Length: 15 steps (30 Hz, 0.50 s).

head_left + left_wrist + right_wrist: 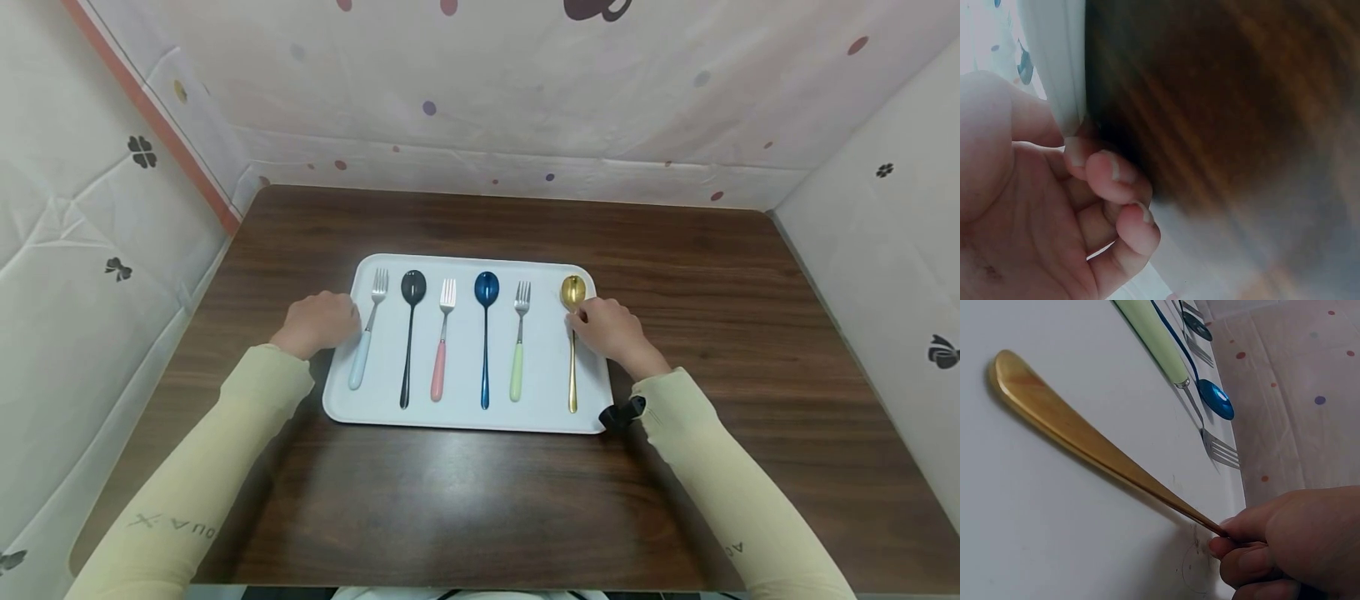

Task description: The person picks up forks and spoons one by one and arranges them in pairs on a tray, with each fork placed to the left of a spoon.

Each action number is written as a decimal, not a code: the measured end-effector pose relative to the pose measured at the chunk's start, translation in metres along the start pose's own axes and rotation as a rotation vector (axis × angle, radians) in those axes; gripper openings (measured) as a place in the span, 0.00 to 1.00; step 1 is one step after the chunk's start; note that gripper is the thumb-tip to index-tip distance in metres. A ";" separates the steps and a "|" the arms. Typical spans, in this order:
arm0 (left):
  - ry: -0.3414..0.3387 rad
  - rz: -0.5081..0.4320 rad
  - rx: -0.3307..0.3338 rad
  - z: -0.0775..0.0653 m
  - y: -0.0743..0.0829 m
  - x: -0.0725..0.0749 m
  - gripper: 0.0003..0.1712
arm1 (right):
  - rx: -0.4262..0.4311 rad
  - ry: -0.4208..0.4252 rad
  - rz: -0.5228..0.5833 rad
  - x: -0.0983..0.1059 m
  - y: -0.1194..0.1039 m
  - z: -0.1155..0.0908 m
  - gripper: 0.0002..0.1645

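A white tray (544, 367) lies on the table with cutlery set in a row across it. At its left rim my left hand (318, 323) pinches the edge between thumb and curled fingers; the left wrist view shows the white rim (1060, 69) in that grip. My right hand (611, 332) pinches the neck of a gold spoon (573, 375), the rightmost piece, and its handle (1085, 437) points away from the fingers in the right wrist view. Nearest to that spoon lies a fork with a green handle (517, 371).
Left of the green fork are a blue spoon (485, 350), a pink-handled fork (438, 371), a black spoon (409, 350) and a light-blue-handled fork (361, 362). Brown wooden table (450, 508) surrounds the tray. Patterned sheets (487, 92) stand behind and at both sides.
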State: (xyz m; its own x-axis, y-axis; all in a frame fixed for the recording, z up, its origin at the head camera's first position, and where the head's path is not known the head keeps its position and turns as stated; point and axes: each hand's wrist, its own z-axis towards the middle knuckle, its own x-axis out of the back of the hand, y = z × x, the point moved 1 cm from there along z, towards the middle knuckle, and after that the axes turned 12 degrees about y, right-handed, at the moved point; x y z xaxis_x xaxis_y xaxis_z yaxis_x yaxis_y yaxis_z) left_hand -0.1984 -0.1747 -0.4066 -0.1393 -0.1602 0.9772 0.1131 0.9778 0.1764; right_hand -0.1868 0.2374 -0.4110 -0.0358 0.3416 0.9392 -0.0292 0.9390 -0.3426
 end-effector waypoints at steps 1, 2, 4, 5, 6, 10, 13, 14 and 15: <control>-0.004 -0.001 -0.004 0.000 0.000 0.000 0.21 | 0.000 0.000 -0.002 0.000 0.000 0.000 0.18; -0.010 -0.002 -0.008 0.000 0.000 0.001 0.21 | 0.000 0.000 -0.003 0.000 0.000 0.000 0.17; -0.021 -0.004 -0.014 0.000 0.000 0.002 0.22 | 0.002 0.000 -0.005 0.000 0.000 0.000 0.17; -0.027 -0.005 -0.016 0.000 0.000 0.003 0.22 | 0.004 -0.001 -0.003 0.000 0.000 -0.001 0.17; -0.032 -0.005 -0.017 0.000 0.000 0.003 0.23 | 0.005 -0.002 -0.003 0.000 0.000 -0.001 0.17; -0.048 -0.008 -0.011 -0.001 0.000 0.008 0.25 | 0.005 -0.003 0.014 0.000 0.000 -0.001 0.17; -0.045 -0.008 -0.012 -0.001 0.000 0.012 0.25 | 0.003 -0.001 0.030 0.001 0.000 -0.002 0.18; -0.038 -0.008 -0.015 -0.001 0.001 0.014 0.25 | 0.005 0.004 0.035 0.001 0.000 -0.002 0.18; -0.026 -0.002 -0.019 -0.002 0.002 0.016 0.25 | 0.008 0.010 0.039 0.001 -0.001 -0.002 0.18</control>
